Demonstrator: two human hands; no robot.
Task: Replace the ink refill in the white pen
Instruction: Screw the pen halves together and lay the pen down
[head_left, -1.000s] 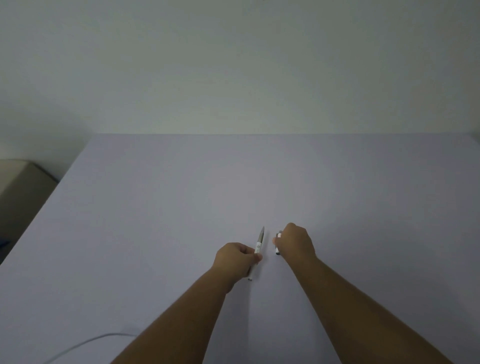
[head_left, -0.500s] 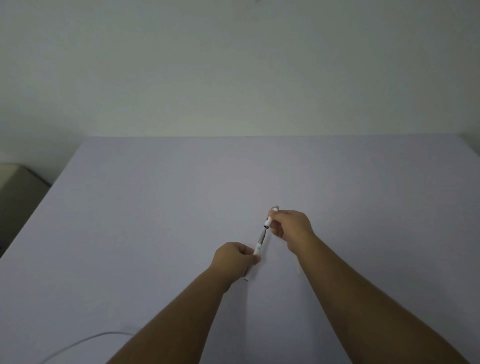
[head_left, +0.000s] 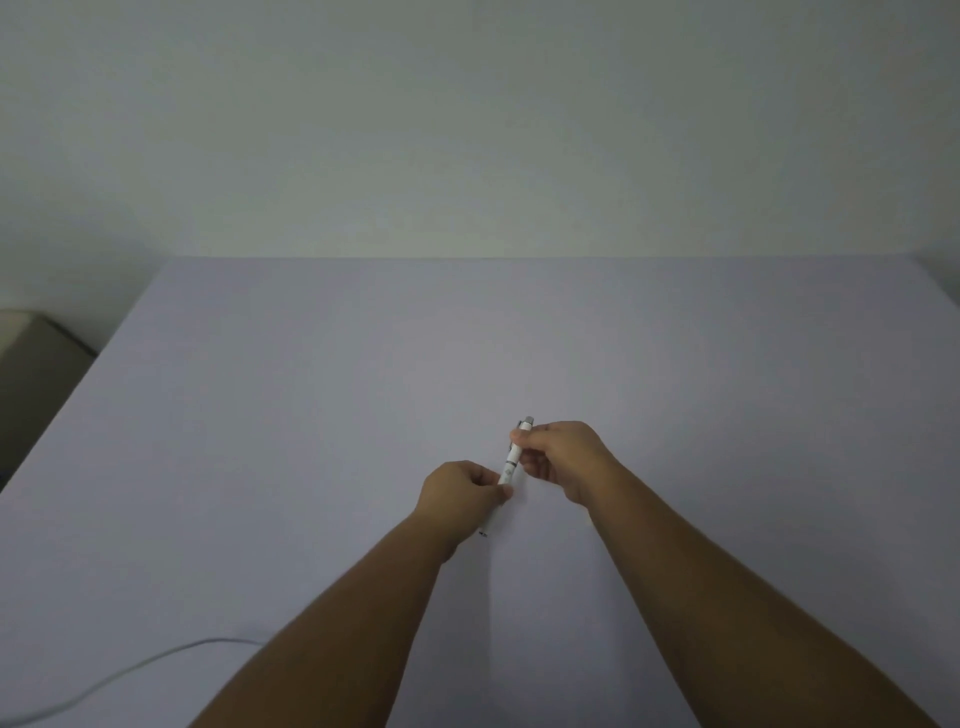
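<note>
The white pen (head_left: 512, 460) is held above the table, slanting from lower left to upper right. My left hand (head_left: 460, 493) grips its lower part, and the tip end pokes out below my fist. My right hand (head_left: 563, 457) pinches the upper part near the grey clicker end and clip. The two halves of the pen now sit together as one straight body. The ink refill is hidden inside the barrel, so I cannot see it.
A pale lavender table (head_left: 311, 415) fills the view, with a bare wall behind it. A thin white cable (head_left: 130, 670) curls across the near left corner. A beige box (head_left: 31, 358) stands off the table's left edge.
My right hand picked up the upper pen part from the table and brought it onto the refill end held in my left hand. The parts have closed together.
</note>
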